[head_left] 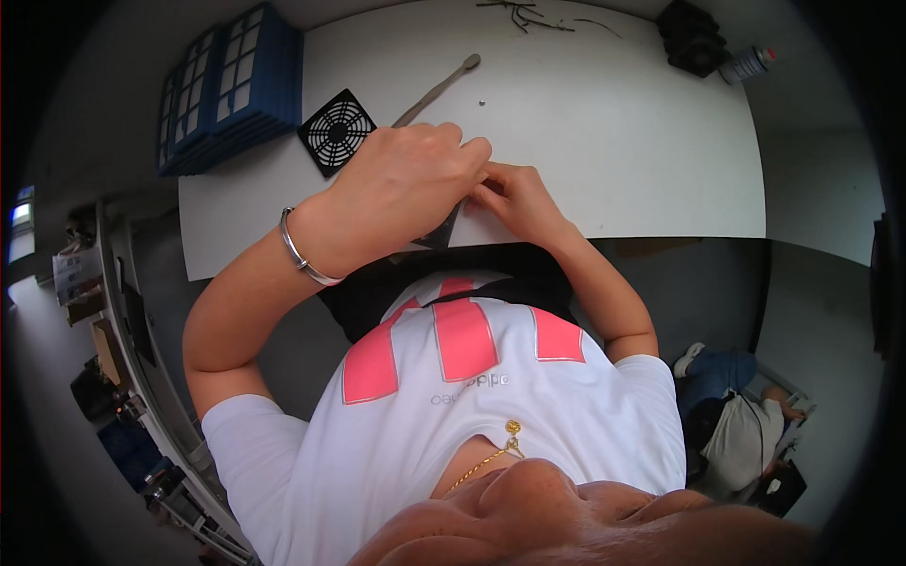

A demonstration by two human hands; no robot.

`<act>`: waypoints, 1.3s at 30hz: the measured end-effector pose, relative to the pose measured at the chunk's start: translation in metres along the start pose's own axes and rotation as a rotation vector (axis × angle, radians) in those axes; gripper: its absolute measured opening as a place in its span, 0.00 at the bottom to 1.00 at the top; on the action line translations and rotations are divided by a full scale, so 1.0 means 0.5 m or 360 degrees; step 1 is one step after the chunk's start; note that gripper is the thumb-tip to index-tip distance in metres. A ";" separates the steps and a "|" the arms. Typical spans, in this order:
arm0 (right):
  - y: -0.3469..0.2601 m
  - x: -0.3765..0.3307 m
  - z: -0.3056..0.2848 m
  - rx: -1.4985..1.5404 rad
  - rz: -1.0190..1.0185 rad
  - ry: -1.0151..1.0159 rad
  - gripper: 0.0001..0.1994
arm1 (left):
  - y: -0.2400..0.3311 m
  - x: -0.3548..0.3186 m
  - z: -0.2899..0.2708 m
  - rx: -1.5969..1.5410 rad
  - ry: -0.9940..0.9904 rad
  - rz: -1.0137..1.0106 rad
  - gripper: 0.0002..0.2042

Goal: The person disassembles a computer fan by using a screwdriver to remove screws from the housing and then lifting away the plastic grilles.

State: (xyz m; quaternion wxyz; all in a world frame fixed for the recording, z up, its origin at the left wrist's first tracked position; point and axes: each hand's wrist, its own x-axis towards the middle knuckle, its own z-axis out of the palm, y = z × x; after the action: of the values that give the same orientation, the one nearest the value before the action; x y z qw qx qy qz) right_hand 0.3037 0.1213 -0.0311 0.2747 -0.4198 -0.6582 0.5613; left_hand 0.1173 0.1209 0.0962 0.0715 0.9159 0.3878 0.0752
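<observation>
My left hand (406, 189) is closed, its fingers curled down near the table's front edge; what they grip is hidden under them. My right hand (524, 205) meets it, thumb and forefinger pinched together close to the left fingertips. Below the left hand, a corner of a dark flat part (441, 232) shows at the table edge; most of it is covered. Beyond the left wrist lies a square black fan guard (337, 132) with a round grille. A toothbrush-like brush (442, 89) lies behind the left knuckles. Farther off sits a tiny metal piece (481, 102).
Stacked blue crates (231, 80) stand at the far left of the white table (623, 141). Black cable pieces (528, 17) lie at the back. A stack of black parts (692, 40) and a spray can (746, 65) stand far right. Another person (741, 429) sits at lower right.
</observation>
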 end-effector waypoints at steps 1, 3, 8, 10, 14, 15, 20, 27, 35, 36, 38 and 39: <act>0.001 0.002 0.001 0.0031 0.0059 -0.0021 0.10 | 0.001 0.001 0.002 0.0034 -0.0074 -0.0044 0.07; -0.006 0.003 -0.002 0.0021 0.0150 -0.0027 0.11 | 0.001 0.007 -0.004 0.0037 -0.0049 0.0070 0.06; 0.014 0.004 -0.002 0.0049 0.0203 -0.0023 0.11 | -0.011 0.008 -0.002 0.0058 0.0079 0.0313 0.06; 0.011 0.004 0.002 0.0239 0.0186 0.0000 0.09 | -0.021 0.008 0.000 0.0067 0.0052 0.0255 0.06; -0.003 0.007 -0.010 -0.0161 -0.0353 0.0167 0.09 | -0.012 0.014 -0.014 0.0176 -0.0235 -0.0015 0.08; -0.019 0.008 -0.016 -0.0295 -0.0506 0.0182 0.09 | -0.015 0.016 -0.012 0.0172 -0.0209 0.0046 0.08; -0.015 0.014 -0.017 -0.0526 -0.0754 0.0236 0.10 | -0.037 0.017 0.011 0.0104 0.0230 0.0374 0.08; -0.004 0.022 -0.002 -0.0535 -0.0760 0.0266 0.10 | -0.026 0.012 -0.007 0.0299 -0.0183 -0.0180 0.08; 0.013 -0.010 0.007 -0.0002 0.0067 0.0046 0.09 | -0.033 0.012 0.014 0.0101 0.0246 0.0213 0.09; 0.014 -0.007 0.008 0.0059 0.0112 0.0025 0.09 | -0.033 0.014 0.015 0.0081 0.0280 0.0242 0.09; 0.021 -0.003 0.008 0.0120 0.0156 0.0006 0.10 | -0.025 0.019 0.007 0.0060 0.0316 0.0273 0.09; 0.029 0.000 0.007 0.0201 0.0184 -0.0026 0.10 | -0.013 0.023 -0.013 0.0118 0.0013 0.0083 0.08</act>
State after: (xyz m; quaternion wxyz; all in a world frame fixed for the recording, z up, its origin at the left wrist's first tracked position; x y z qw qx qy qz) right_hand 0.3043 0.1199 -0.0459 0.2624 -0.4345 -0.5983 0.6200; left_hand 0.1196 0.1341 0.1022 0.0340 0.9274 0.3666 0.0663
